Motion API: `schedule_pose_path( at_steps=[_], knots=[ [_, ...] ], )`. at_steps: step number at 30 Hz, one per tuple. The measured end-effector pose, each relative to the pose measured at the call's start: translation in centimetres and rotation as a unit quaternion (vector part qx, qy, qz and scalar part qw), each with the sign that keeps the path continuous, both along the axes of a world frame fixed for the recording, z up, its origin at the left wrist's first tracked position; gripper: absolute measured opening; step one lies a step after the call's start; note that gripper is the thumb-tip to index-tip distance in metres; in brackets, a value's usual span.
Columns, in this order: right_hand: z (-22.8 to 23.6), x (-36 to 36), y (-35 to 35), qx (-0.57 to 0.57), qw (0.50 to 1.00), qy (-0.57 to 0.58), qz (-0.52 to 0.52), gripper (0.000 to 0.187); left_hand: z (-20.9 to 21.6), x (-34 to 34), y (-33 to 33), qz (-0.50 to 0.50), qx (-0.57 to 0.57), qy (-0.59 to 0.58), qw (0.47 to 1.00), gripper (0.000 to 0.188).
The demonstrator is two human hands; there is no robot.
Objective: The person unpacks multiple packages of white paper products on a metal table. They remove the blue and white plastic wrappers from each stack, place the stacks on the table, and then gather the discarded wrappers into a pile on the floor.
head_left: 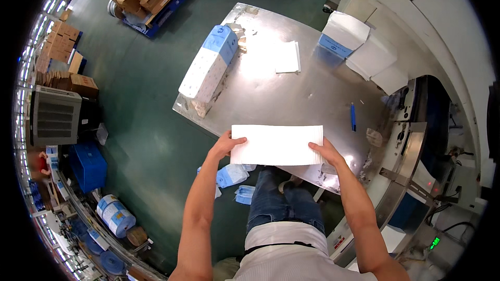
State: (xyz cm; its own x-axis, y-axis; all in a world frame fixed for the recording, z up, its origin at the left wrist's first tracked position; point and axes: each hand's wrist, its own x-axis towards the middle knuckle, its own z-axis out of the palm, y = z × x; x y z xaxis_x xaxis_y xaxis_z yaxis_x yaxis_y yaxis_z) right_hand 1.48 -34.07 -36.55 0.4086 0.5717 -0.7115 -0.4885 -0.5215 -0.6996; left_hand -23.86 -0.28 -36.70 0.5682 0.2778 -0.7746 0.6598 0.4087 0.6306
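Between my two hands is a white oblong stack of tissue sheets (277,145), held level over the near edge of the metal table. Layered edges show at its right end. My left hand (226,144) grips the left end, thumb on top and fingers mostly hidden beneath. At the right end my right hand (325,151) is closed the same way, its thumb pressing the top. Beyond the stack, a small white folded sheet pile (287,57) lies on the metal table (260,91). A long white-and-blue wrapped pack (208,65) rests along the table's left edge.
A blue pen (353,117) lies at the table's right, near a machine (411,140). White-and-blue packs (338,41) stand at the far right. Blue-and-white wrappers (232,175) lie on the floor left of my legs. Further left are a blue bin (87,166) and a loaded pallet (161,18).
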Motion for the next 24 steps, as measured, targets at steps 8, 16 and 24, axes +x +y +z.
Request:
schedule_pose_path(
  at_steps=[8,16,24],
  knots=[
    [-0.7,-4.5,1.7,0.084,0.973,-0.185,-0.110,0.101,3.1,0.7,-0.8,0.063,0.191,-0.153,0.968,0.092],
    [-4.2,-7.7,-0.2,0.081,0.960,-0.194,-0.184,0.100,-1.4,-2.8,-1.5,0.096,0.174,-0.232,0.952,0.099],
    [-8.2,-6.6,3.1,0.045,0.969,-0.151,-0.188,0.095,-1.3,2.9,0.7,0.059,0.160,-0.179,0.969,0.087]
  ],
)
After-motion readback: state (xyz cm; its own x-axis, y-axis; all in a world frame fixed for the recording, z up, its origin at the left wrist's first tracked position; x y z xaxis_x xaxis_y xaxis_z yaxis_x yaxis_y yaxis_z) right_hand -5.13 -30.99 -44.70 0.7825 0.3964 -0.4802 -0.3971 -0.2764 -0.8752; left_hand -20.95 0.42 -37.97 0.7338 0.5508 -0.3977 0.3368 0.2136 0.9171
